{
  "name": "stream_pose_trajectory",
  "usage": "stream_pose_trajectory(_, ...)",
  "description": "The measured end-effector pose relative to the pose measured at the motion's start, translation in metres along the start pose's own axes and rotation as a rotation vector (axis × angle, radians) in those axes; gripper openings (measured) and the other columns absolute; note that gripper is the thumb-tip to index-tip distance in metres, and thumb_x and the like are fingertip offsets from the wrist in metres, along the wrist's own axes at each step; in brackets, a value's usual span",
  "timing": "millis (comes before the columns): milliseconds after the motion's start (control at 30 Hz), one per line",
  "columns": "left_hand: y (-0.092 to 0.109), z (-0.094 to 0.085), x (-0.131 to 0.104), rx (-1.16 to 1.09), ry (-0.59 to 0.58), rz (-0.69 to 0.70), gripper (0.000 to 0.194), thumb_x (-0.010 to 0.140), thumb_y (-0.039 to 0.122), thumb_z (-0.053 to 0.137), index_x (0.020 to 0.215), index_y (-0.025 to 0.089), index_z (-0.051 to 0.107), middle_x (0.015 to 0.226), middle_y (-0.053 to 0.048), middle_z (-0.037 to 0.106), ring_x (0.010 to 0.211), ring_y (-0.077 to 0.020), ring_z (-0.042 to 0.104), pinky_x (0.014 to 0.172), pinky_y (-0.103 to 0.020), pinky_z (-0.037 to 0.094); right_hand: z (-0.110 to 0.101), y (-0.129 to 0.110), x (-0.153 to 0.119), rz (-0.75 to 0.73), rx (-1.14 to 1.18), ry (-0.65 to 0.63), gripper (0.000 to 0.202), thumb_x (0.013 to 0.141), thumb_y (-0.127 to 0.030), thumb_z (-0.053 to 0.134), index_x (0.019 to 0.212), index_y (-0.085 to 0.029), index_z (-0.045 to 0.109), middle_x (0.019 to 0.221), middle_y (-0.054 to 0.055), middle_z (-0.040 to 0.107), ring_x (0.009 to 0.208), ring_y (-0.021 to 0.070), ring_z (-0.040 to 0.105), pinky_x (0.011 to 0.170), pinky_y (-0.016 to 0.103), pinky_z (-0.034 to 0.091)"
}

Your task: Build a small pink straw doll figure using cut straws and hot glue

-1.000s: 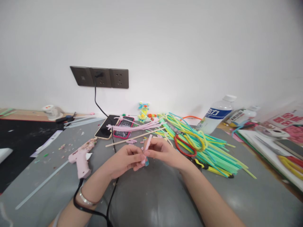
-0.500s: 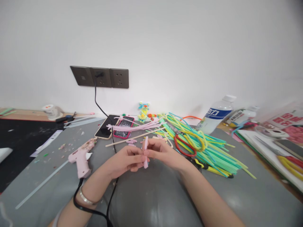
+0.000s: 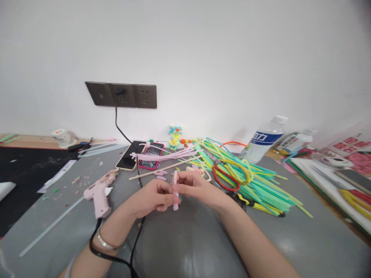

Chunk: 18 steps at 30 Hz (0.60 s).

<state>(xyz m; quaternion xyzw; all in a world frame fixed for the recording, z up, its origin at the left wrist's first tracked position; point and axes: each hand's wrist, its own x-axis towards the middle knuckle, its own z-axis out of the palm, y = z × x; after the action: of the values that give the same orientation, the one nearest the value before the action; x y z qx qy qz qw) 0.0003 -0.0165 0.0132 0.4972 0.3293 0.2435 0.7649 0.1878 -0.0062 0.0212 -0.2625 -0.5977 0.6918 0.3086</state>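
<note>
Between my two hands a short lilac pipe cleaner piece (image 3: 175,206) stands roughly upright above the grey table. My left hand (image 3: 153,196) pinches it low down with thumb and fingers. From the other side my right hand (image 3: 193,187) grips it higher up, fingers curled. A bit of blue shows behind the fingertips, too small to make out. Just beyond the hands lie short lilac pieces (image 3: 160,175) and a bundle of long lilac pipe cleaners (image 3: 165,156). A small yellow and blue pipe cleaner figure (image 3: 175,137) stands against the wall.
At left lies a pink glue gun (image 3: 100,195), its black cord (image 3: 95,253) running over my left forearm. Two phones (image 3: 131,156) are behind. To the right are green and yellow pipe cleaners (image 3: 261,189), red-handled scissors (image 3: 226,181), yellow-handled pliers (image 3: 265,208) and a bottle (image 3: 262,143).
Both hands have shifted slightly, and the lilac piece has moved a little left and down between the fingers. More of the pieces behind my right hand shows.
</note>
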Motion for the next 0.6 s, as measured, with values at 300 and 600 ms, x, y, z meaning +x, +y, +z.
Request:
stream_pose_trajectory(300, -0.0037, -0.0011, 0.0031, -0.056, 0.107, 0.069, 0.034, 0.071, 0.041, 0.082, 0.062, 0.011, 0.066, 0.052, 0.001, 0.053, 0.046, -0.0070, 0.042, 0.043, -0.021, 0.024, -0.0047, 0.0002, -0.0004, -0.092, -0.051, 0.105, 0.028, 0.084, -0.042, 0.071, 0.078, -0.017, 0.059, 0.070, -0.003, 0.053, 0.059, 0.0085, 0.046, 0.056, 0.021, 0.039)
stream_pose_trajectory(600, -0.0006, -0.0006, 0.0043, -0.161, 0.205, 0.059, 0.033, 0.067, 0.038, 0.085, 0.060, 0.012, 0.067, 0.056, -0.002, 0.065, 0.046, -0.0078, 0.053, 0.047, -0.020, 0.041, -0.0017, 0.0060, 0.0045, -0.251, -0.247, 0.276, 0.024, 0.087, -0.040, 0.067, 0.079, -0.018, 0.061, 0.074, -0.001, 0.055, 0.064, 0.0116, 0.049, 0.059, 0.025, 0.040)
